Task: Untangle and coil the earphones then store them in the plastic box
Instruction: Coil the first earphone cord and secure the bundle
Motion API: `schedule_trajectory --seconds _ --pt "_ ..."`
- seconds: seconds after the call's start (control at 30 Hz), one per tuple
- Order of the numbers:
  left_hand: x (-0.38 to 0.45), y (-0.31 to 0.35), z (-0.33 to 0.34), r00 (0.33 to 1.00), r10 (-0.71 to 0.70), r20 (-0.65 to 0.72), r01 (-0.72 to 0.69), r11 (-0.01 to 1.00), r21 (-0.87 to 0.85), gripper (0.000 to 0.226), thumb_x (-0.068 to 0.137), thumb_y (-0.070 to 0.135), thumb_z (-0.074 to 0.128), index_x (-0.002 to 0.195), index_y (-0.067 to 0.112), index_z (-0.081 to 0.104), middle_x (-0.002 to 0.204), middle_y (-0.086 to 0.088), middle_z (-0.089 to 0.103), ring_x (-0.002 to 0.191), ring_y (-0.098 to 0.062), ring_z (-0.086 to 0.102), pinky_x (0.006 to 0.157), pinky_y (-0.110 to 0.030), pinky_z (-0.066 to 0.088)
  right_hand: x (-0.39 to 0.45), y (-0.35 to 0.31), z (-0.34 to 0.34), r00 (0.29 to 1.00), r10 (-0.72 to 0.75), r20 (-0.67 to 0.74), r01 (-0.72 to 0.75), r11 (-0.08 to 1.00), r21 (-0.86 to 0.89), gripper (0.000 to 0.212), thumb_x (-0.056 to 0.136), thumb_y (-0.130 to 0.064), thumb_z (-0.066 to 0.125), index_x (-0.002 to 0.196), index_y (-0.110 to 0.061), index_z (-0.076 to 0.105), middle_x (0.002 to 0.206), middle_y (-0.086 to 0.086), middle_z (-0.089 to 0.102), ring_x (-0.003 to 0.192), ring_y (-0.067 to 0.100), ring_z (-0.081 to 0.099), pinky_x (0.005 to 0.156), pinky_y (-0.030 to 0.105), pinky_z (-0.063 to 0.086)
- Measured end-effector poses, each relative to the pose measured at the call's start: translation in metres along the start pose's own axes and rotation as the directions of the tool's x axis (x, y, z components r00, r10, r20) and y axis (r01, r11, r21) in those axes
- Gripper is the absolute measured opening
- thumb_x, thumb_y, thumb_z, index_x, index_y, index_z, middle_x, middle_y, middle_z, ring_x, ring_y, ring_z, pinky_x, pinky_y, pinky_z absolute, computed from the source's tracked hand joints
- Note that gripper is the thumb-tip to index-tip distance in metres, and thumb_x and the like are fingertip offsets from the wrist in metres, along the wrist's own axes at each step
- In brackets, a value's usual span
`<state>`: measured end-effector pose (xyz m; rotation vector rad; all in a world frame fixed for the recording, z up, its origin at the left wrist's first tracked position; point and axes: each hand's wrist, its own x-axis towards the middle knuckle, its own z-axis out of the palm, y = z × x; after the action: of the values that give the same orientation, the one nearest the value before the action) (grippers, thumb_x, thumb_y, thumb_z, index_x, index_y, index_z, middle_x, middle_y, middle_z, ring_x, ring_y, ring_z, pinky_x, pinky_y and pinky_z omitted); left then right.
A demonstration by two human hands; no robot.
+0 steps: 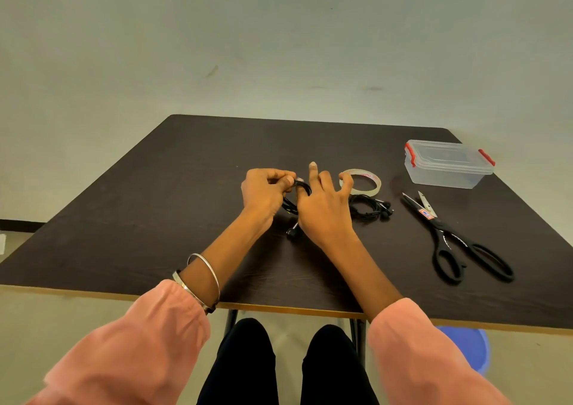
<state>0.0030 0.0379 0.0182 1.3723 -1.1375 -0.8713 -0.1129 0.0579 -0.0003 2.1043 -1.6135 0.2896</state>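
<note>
Most of the black earphone cord (302, 187) is hidden behind the left hand (265, 192) and right hand (324, 206) — how it winds inside either grip cannot be told. The tape roll's (364, 183) print is too small to read, and the blue stool (471, 347) sits partly under the worktop (155, 218)

Materials before me on the dark matt wood-grain table (186, 187).
Far right: clear plastic box (448, 164); near right: black matt-handled, metal-bladed scissors (449, 234).

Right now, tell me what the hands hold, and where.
Both hands, left hand and right hand, hold black earphones by the cable; one earbud dangles below.
</note>
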Motion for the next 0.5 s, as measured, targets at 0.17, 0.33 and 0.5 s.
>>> schedule_trajectory --seconds 0.17,0.33,0.5 --pt "-0.003 -0.007 0.001 1.000 -0.012 -0.010 0.011 0.999 -0.039 0.016 0.087 0.003 0.066 0.087 0.017 0.074 0.084 -0.001 0.074 0.077 -0.012 0.070 0.075 -0.023 0.057 -0.002 0.002 -0.006 0.993 -0.086 0.084 0.081 0.995 0.056 0.025 0.088 -0.021 0.055 0.109 -0.012 0.066 0.156 0.025 0.017 0.135 0.038 0.030 0.105 0.061 0.018" --pt "-0.006 -0.016 0.000 0.998 -0.069 -0.015 0.067 0.990 -0.127 0.017 0.087 0.000 0.065 0.093 0.014 0.074 0.086 -0.004 0.074 0.080 -0.014 0.071 0.077 -0.025 0.057 -0.002 0.010 -0.014 0.964 -0.130 0.232 0.114 0.990 0.081 0.037 0.094 -0.033 0.049 0.131 -0.027 0.054 0.159 0.020 -0.008 0.144 0.040 0.007 0.108 0.061 0.012" --pt "-0.008 -0.017 0.005 0.996 -0.070 -0.055 0.059 0.983 -0.174 0.018 0.086 0.000 0.066 0.093 0.015 0.074 0.084 -0.003 0.074 0.079 -0.014 0.072 0.078 -0.028 0.057 -0.001 0.008 -0.017 0.946 -0.180 0.270 0.167 0.983 0.070 0.034 0.091 -0.035 0.056 0.123 -0.026 0.059 0.159 0.015 -0.014 0.145 0.043 0.002 0.108 0.062 0.012"
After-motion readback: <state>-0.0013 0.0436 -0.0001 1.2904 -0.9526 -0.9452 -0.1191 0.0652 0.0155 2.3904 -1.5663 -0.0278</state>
